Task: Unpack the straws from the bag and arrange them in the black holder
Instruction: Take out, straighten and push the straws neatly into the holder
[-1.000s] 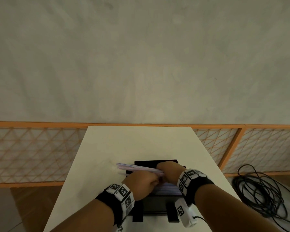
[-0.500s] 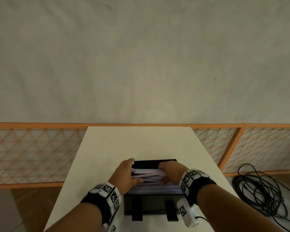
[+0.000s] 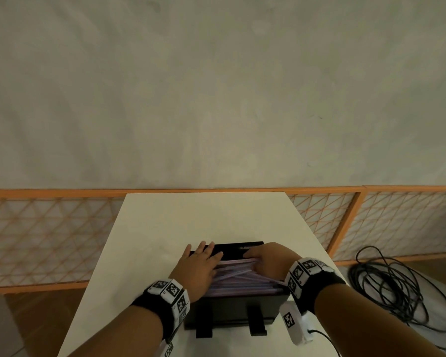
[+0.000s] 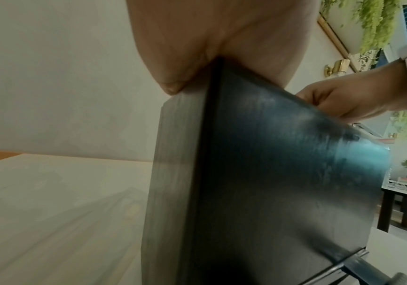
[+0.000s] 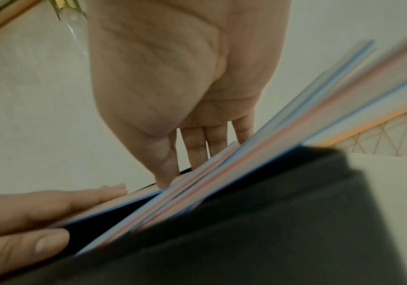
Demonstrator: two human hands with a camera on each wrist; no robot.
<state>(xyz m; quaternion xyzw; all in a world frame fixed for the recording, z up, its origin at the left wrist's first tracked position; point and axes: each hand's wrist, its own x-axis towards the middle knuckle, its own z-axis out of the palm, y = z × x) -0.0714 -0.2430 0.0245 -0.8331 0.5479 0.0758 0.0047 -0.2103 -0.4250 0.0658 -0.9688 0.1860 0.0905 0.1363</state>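
left hand [image 3: 200, 269] flat on straws [image 3: 242, 275] | right hand [image 3: 269, 261] steadying them | black holder [image 3: 232, 309]

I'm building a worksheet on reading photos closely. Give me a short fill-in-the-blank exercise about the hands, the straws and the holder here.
1. The straws lie in a holder whose colour is ____.
2. The holder stands on a ____ table.
3. The left hand lies on the straws with its fingers ____.
4. The coiled black cable lies on the floor to the table's ____ side.

Missing words: black; white; straight; right
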